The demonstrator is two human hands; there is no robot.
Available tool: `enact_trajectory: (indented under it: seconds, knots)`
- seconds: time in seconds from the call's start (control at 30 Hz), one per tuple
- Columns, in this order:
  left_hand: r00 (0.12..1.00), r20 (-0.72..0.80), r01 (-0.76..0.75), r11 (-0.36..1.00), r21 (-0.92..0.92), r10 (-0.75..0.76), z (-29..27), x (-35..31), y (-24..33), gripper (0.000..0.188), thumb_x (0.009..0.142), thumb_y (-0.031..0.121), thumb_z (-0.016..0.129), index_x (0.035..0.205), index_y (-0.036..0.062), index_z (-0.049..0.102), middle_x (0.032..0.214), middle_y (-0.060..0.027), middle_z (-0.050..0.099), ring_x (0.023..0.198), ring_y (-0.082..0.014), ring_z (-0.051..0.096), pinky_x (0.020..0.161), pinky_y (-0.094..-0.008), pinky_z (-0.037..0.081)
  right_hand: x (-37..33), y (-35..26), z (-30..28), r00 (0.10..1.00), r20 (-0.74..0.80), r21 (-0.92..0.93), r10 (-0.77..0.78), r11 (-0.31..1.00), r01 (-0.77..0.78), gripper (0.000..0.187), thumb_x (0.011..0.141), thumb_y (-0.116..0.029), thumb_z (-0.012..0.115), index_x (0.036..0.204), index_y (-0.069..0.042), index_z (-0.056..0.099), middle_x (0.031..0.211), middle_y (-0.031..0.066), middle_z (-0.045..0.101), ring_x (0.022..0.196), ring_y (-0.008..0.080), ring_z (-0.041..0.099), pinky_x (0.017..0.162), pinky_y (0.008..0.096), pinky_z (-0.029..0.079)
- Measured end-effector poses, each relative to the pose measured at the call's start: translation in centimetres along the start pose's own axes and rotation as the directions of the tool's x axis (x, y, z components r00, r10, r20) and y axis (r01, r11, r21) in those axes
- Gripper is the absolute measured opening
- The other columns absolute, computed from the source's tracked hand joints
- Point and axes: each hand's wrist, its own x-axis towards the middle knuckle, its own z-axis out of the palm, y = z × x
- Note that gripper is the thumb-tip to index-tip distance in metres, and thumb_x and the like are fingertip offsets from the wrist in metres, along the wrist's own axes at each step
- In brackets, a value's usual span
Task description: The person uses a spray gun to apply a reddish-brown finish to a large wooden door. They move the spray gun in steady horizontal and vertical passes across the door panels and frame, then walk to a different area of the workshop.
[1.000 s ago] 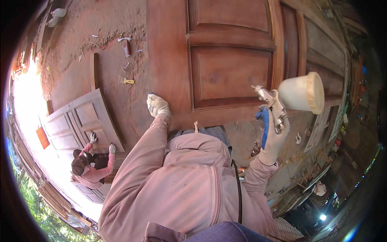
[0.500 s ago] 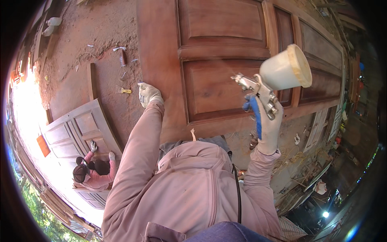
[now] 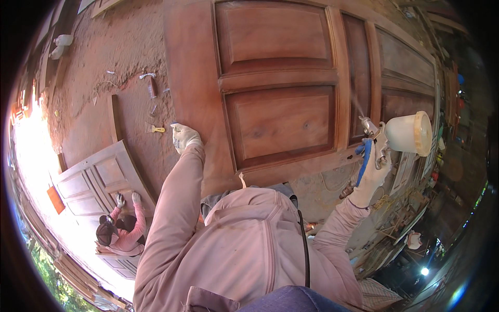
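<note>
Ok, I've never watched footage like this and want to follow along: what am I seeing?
There's no machine, just a gloved person, seen by a wide fisheye camera worn on the head, looking down, so straight edges bend. The right hand holds a spray gun with a whitish cup; faint mist leaves its nozzle. The left hand is at the left edge of a brown panelled door; whether it grips is unclear. On the ground at left lies a yellow-handled scraper. A co-worker's gloved hand rests on another door.
</note>
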Motion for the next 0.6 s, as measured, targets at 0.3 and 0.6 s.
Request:
enact_trajectory:
  seconds: [0.3,0.6]
  knots:
    - [1.0,0.03,-0.009,1.0,-0.007,0.009,0.6,0.8,-0.8,0.063,0.099,0.05,0.027,0.112,0.0049,0.069,0.107,-0.0212,0.069,0.103,-0.0431,0.063,0.091,-0.0489,0.048,-1.5,-5.2,3.8,0.893,0.415,0.322,0.173,0.89,-0.322,0.028,0.093,-0.002,0.059,0.12,0.006,0.06,0.093,0.0139,0.069,0.074,0.0181,0.068,0.067,0.0292,0.055]
    - [1.0,0.021,-0.002,1.0,-0.024,0.002,0.5,0.4,-0.6,0.064,0.099,0.051,0.027,0.111,0.0044,0.07,0.108,-0.0218,0.068,0.104,-0.0424,0.063,0.091,-0.0483,0.048,8.5,-6.1,15.7,0.851,0.525,0.479,0.0,0.827,-0.295,0.026,0.092,-0.012,0.066,0.115,0.0,0.065,0.089,0.0078,0.071,0.067,0.0112,0.067,0.056,0.0214,0.052]
